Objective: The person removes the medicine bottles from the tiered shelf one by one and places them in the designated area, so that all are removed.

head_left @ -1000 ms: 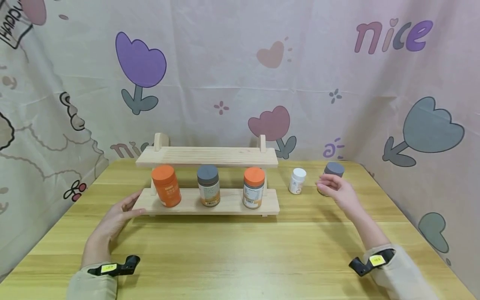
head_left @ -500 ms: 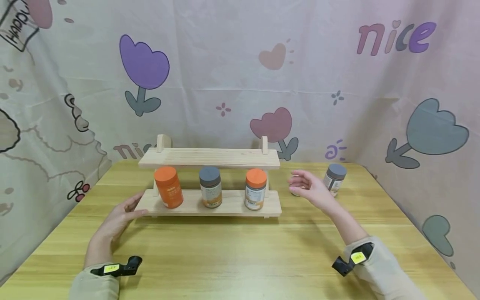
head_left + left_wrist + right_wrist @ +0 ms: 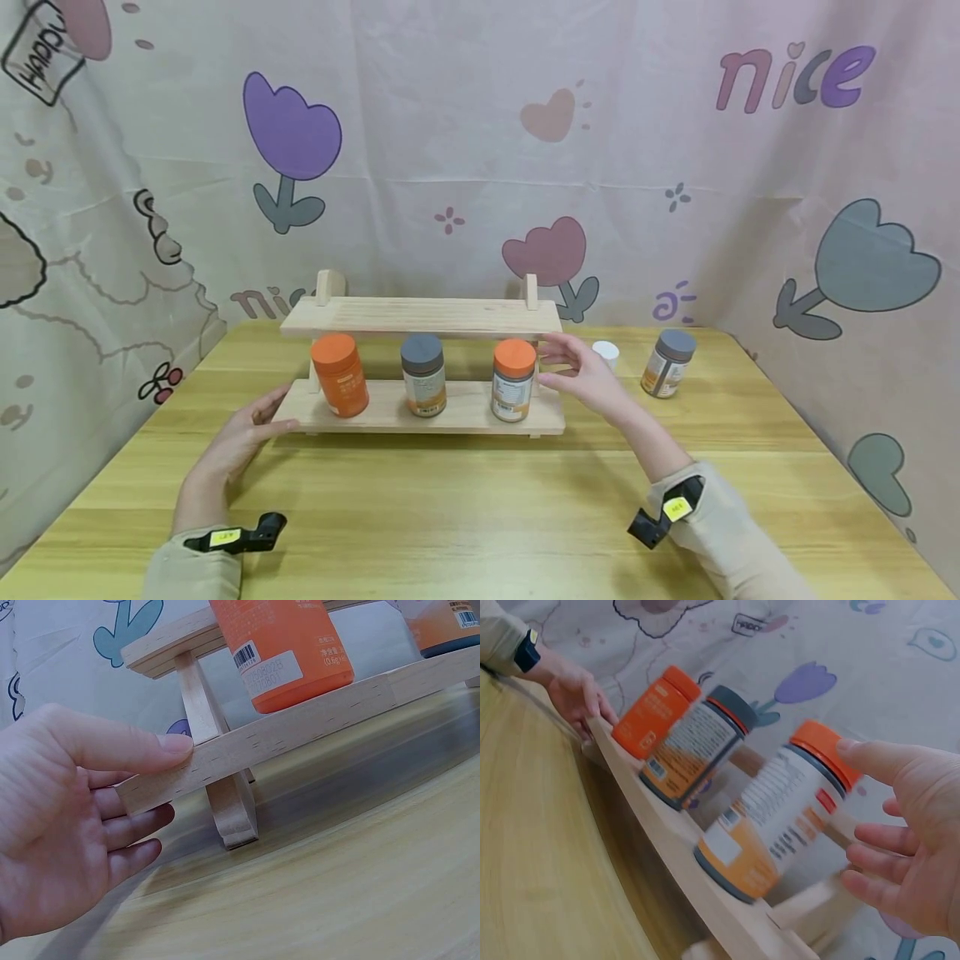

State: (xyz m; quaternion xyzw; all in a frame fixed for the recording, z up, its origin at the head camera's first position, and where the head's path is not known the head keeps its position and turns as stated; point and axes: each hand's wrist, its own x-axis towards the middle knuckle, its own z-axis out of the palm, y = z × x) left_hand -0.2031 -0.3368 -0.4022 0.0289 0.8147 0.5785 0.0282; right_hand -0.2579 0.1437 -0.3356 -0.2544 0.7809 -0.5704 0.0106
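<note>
A two-tier wooden rack (image 3: 420,315) stands on the table, its lower board carrying three bottles. My left hand (image 3: 232,442) grips that board's left end, thumb on top and fingers under it in the left wrist view. An all-orange bottle (image 3: 341,377) is nearest to it. In the middle sits a grey-lidded bottle (image 3: 424,377). Beside the orange-lidded bottle (image 3: 513,383) at the right end is my right hand (image 3: 581,375), fingers loosely spread. The right wrist view shows its thumb (image 3: 870,759) over the orange lid; I cannot tell whether it touches.
Right of the rack, a small white bottle (image 3: 606,353) stands partly hidden behind my right hand. Farther right is another grey-lidded bottle (image 3: 667,365). A printed curtain (image 3: 420,125) hangs behind the wooden table (image 3: 450,508).
My right hand has moved left from the far grey-lidded bottle, past the white bottle, to the orange-lidded one on the rack. My left hand stays at the board's end. The view shifts slightly.
</note>
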